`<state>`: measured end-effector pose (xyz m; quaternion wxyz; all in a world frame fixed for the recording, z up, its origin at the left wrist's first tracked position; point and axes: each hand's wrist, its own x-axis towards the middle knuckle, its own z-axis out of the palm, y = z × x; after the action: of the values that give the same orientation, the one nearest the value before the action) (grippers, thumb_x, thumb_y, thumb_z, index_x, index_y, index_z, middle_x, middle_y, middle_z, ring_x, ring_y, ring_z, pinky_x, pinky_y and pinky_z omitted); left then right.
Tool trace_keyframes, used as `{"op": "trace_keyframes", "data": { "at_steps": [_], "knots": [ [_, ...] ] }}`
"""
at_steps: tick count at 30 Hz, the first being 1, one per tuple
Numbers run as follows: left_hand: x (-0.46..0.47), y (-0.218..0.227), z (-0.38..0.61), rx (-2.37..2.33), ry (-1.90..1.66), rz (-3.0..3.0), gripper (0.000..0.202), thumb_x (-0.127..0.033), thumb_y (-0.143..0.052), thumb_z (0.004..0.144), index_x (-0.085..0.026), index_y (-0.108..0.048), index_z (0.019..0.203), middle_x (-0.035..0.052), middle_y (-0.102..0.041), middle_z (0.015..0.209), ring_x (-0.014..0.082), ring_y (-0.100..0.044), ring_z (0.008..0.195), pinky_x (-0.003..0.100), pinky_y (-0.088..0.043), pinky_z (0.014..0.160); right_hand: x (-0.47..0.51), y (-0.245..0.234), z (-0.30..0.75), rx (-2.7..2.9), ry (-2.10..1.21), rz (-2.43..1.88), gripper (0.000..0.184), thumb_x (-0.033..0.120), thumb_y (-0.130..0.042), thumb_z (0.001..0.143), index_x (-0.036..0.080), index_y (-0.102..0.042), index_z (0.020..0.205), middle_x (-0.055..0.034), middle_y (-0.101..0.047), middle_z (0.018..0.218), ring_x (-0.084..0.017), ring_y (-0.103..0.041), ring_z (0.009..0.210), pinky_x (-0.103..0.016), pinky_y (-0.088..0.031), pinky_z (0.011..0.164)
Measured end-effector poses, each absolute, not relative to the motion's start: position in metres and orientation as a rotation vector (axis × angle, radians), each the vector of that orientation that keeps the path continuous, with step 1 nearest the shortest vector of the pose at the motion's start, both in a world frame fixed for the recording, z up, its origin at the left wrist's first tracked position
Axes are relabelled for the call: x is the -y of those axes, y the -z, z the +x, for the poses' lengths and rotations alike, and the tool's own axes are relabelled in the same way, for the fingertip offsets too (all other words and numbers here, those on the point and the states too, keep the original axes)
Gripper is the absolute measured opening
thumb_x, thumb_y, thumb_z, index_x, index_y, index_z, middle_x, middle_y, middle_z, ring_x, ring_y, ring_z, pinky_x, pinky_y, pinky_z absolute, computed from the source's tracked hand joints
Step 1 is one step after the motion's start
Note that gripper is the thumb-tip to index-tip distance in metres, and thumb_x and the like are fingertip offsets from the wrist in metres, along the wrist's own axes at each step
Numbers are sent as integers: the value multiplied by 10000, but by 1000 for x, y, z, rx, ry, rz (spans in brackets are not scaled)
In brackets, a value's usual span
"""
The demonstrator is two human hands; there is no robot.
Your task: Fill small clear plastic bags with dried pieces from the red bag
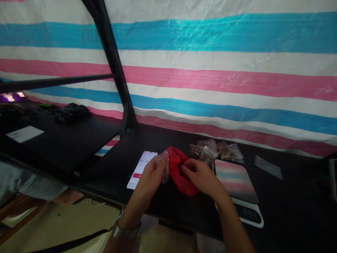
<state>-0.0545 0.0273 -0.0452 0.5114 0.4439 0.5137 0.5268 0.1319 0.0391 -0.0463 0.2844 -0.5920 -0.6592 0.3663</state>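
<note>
My left hand (155,168) is closed on a small clear plastic bag (165,169), held against the left side of a red plastic bag (184,182). At the red bag's mouth my right hand (201,174) has its thumb and fingers pinched together, with the tips partly inside. What those tips hold, if anything, is hidden. To the right of the red bag is a digital kitchen scale (237,181) with a shiny plate. Several filled zip bags (228,153) of small brownish pieces lie behind the scale.
A phone (139,172) showing a running timer lies beside my left hand. An unfilled zip bag (268,167) rests right of the scale on the black table (110,175). A black metal post (113,59) rises at the left, before a striped tarp (223,80).
</note>
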Motion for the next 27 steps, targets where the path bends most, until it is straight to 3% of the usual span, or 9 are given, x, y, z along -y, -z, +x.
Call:
{"op": "trace_keyframes", "data": {
  "at_steps": [4, 9, 17, 20, 27],
  "knots": [
    [-25, 37, -64, -1245, -1227, 1069, 531, -682, -797, 758, -209, -751, 995, 64, -789, 966, 255, -700, 938, 324, -533, 851, -41, 47, 141, 1710, -1035, -1612, 173, 267, -614, 1011, 194, -744, 923, -38, -808, 915, -196, -746, 842, -287, -495, 746],
    [-22, 33, -69, -1248, -1145, 1043, 466, -642, -815, 764, -214, -746, 934, 31, -747, 788, 219, -667, 759, 298, -533, 727, -41, 47, 142, 1753, -605, -1862, 127, 285, -659, 1002, 207, -729, 931, -67, -798, 959, -231, -730, 882, -319, -469, 779],
    [-21, 33, -62, -1180, -1113, 1090, 383, -578, -743, 868, -211, -758, 978, 48, -788, 919, 215, -696, 828, 293, -563, 780, -44, 47, 128, 1801, -172, -1975, 114, 253, -673, 991, 204, -747, 1063, -110, -755, 1113, -297, -697, 1055, -382, -480, 918],
    [-22, 36, -61, -1260, -1105, 1121, 402, -592, -716, 893, -212, -756, 1015, 52, -794, 950, 223, -705, 881, 290, -553, 794, -48, 53, 130, 1760, -161, -1941, 113, 246, -669, 992, 202, -736, 1071, -114, -749, 1144, -293, -694, 1086, -378, -489, 935],
    [-29, 58, -41, -1239, -1090, 1066, 438, -591, -716, 894, -203, -752, 1092, 80, -810, 1093, 268, -730, 1055, 356, -547, 983, -50, 61, 128, 1755, -306, -1841, 89, 237, -681, 992, 215, -744, 1051, -93, -759, 1112, -265, -709, 1018, -366, -500, 920]
  ]
}}
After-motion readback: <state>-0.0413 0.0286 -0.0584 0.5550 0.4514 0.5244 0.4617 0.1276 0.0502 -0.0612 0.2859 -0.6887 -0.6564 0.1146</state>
